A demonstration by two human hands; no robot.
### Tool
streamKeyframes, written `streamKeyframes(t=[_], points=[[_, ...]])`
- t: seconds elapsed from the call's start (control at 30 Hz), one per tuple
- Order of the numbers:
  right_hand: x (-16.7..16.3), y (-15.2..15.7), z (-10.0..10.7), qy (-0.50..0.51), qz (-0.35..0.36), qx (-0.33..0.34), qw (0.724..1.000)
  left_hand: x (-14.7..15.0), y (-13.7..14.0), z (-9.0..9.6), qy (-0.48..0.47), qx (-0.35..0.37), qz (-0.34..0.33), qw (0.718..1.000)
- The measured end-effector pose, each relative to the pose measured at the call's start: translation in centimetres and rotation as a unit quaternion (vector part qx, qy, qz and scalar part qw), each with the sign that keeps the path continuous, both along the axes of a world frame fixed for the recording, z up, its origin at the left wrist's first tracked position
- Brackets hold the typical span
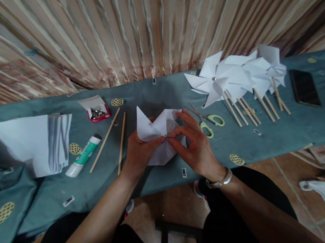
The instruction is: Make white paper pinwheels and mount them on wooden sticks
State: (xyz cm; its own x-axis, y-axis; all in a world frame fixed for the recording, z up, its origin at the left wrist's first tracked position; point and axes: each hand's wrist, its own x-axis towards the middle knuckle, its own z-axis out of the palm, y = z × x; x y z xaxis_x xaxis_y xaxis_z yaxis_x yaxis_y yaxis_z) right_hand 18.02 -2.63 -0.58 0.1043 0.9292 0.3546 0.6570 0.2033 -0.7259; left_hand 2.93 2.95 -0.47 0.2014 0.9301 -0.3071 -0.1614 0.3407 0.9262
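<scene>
Between my hands, just above the cloth, is a white paper pinwheel (pixel 158 126) with its corners folded toward the centre. My left hand (pixel 140 147) grips it from the left, thumb pressed near the middle. My right hand (pixel 195 141) is closed at the centre, thumb and index finger pinching a small thin metal piece, perhaps a paper fastener; its exact kind is too small to tell. Scissors (pixel 207 119) with green handles lie just right of my right hand. Two wooden sticks, one nearer (pixel 122 143) and one farther left (pixel 105 140), rest left of my left hand.
A stack of white paper (pixel 27 143) lies at the left, beside a glue stick (pixel 83 155). Behind it stands an open red box (pixel 98 113) of metal fasteners. Several finished pinwheels (pixel 235 75) on sticks lie at the right, next to a black phone (pixel 304 87). A curtain (pixel 141 26) hangs behind.
</scene>
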Motion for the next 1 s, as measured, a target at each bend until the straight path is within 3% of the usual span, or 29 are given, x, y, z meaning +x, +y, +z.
streamKeyframes(t=[0.33, 1.0], points=[[0.22, -0.35, 0.49, -0.005, 0.036, -0.011, 0.999, 0.08, 0.08, 0.12, -0.015, 0.009, 0.002, 1.000], [0.55, -0.39, 0.64, 0.013, 0.039, -0.004, 0.999, 0.00, -0.30, 0.71, -0.023, 0.008, -0.009, 1.000]])
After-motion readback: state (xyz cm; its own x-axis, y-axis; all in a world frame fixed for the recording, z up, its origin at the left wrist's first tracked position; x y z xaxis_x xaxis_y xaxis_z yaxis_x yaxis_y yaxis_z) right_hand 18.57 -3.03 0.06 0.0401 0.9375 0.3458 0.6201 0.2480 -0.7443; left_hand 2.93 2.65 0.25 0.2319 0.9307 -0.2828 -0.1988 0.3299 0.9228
